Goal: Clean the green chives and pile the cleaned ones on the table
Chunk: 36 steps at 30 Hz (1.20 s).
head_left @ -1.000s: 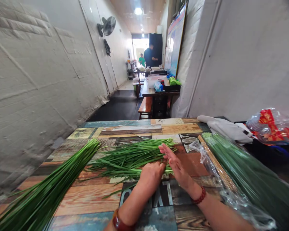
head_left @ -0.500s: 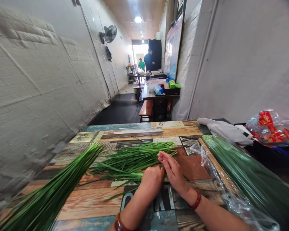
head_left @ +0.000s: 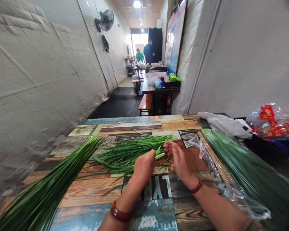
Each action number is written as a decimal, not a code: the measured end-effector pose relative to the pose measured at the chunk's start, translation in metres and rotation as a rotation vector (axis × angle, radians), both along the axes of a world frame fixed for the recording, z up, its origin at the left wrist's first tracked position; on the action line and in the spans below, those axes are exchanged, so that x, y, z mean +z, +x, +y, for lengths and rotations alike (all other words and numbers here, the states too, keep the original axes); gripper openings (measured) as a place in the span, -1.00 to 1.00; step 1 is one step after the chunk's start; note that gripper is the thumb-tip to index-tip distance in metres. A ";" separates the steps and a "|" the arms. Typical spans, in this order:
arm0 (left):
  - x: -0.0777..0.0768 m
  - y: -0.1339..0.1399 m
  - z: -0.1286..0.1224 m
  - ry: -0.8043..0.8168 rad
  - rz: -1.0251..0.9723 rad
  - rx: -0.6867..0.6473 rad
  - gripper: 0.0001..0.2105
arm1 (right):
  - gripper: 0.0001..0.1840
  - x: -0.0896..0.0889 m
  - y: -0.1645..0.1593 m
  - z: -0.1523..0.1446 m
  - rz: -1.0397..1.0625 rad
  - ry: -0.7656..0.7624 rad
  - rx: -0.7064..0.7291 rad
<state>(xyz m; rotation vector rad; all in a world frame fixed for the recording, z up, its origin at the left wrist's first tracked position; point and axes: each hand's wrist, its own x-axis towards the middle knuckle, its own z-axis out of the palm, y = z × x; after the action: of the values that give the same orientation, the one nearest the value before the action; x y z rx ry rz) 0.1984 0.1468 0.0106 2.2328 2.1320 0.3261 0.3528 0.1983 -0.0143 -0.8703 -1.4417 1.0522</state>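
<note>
My left hand (head_left: 144, 166) is closed around a small bunch of garlic chives (head_left: 160, 154), whose pale cut ends stick out to the right past the thumb. Just right of those ends is my right hand (head_left: 179, 160), its fingers partly curled and apart with nothing visible in them. Behind both hands lies a loose pile of garlic chives (head_left: 132, 148), leaves toward the left and stem ends toward the right. Small trimmings (head_left: 164, 163) are scattered on the tabletop below the stem ends.
A long chive bundle (head_left: 60, 183) lies along the left side of the patchwork-wood table (head_left: 86, 195). On the right are a plastic-wrapped green bundle (head_left: 243, 170), a wooden strip (head_left: 216, 160), a grey-white cloth (head_left: 223, 125) and a red-and-clear plastic package (head_left: 272, 123). Two people stand far back.
My hands have moved apart, the right one shifting right. The stem ends in my left hand now show, along with trimmings on the table. The view has tilted slightly down.
</note>
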 end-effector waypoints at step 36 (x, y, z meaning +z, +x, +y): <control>0.053 0.000 0.008 0.231 0.073 0.022 -0.71 | -0.62 0.007 0.051 0.051 -0.377 0.344 -0.209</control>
<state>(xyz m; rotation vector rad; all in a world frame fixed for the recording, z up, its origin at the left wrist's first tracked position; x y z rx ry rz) 0.1986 0.1544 0.0633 2.3765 2.2621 0.5249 0.4035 0.2493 -0.0071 -0.9726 -1.7357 0.4776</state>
